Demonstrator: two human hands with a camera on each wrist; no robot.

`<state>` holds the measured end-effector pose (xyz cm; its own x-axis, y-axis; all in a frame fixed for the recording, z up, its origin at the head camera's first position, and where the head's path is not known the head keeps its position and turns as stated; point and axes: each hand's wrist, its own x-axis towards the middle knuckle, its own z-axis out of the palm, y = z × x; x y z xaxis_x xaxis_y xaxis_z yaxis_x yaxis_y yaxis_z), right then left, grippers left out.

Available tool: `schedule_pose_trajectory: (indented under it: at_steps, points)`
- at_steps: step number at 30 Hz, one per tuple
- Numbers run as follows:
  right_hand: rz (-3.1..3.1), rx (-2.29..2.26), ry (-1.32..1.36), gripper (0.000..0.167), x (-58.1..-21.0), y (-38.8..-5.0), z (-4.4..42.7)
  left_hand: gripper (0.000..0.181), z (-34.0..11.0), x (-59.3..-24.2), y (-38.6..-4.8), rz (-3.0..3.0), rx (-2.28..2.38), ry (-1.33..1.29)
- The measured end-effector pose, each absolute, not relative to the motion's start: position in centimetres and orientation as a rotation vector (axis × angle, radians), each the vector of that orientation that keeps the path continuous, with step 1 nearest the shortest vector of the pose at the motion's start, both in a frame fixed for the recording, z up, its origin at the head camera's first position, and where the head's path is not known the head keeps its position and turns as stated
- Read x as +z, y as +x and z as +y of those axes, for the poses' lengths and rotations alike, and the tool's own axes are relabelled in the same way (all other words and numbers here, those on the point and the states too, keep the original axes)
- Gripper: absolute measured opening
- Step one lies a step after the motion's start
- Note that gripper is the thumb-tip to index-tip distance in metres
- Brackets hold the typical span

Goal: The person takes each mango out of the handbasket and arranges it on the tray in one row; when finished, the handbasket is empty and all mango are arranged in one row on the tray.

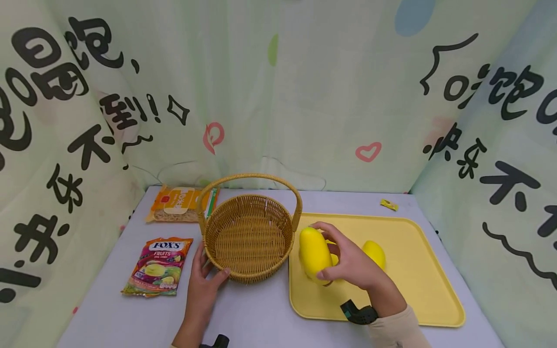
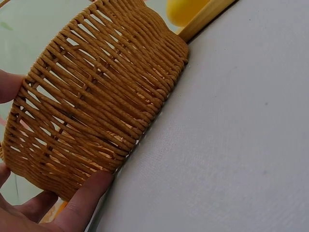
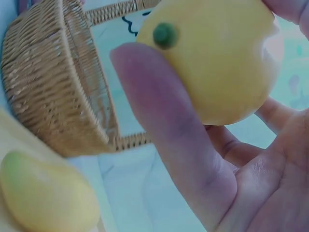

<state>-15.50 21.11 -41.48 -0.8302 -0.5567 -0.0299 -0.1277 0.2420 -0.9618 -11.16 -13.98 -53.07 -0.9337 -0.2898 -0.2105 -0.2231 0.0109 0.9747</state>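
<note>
A wicker basket [image 1: 248,241] with a tall arched handle stands mid-table, with nothing inside. My left hand [image 1: 204,285] grips its left front side, thumb near the rim and fingers low on the woven wall [image 2: 96,92]. My right hand [image 1: 352,258] holds a yellow mango [image 1: 314,252] between thumb and fingers, right of the basket and over the yellow tray [image 1: 417,270]. A green stem nub shows on this mango [image 3: 217,58] in the right wrist view. Another mango [image 1: 374,253] lies on the tray behind the hand. More yellow fruit shows partly hidden by the held mango.
A purple FOX'S candy bag [image 1: 158,267] lies left of the basket. Behind it is an orange-and-clear food packet [image 1: 176,204], partly covered by the basket. A small yellow wrapped piece [image 1: 389,205] sits beyond the tray. Printed curtains [image 1: 322,96] enclose the table's back and sides.
</note>
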Motion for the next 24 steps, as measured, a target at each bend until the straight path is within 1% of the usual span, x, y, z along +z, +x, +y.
schedule_pose_trajectory:
  at_steps: [6, 13, 20, 24]
  points:
    - [2.181, -1.647, -0.557, 0.093, -42.4, -14.3, 23.6, 0.105, -13.9, -53.1, -11.1, -2.186, -2.11, 0.573]
    - [2.228, -1.649, -0.334, 0.098, -43.0, -12.5, 27.3, 0.105, -13.7, -53.3, -11.1, -2.181, -2.114, 0.586]
    - [2.347, -1.642, -0.162, 0.096, -43.1, -10.4, 31.2, 0.105, -13.7, -53.2, -11.1, -2.198, -2.095, 0.575]
    - [2.415, -1.579, -0.016, 0.1, -42.9, -9.8, 32.7, 0.104, -13.8, -53.2, -11.1, -2.198, -2.092, 0.577]
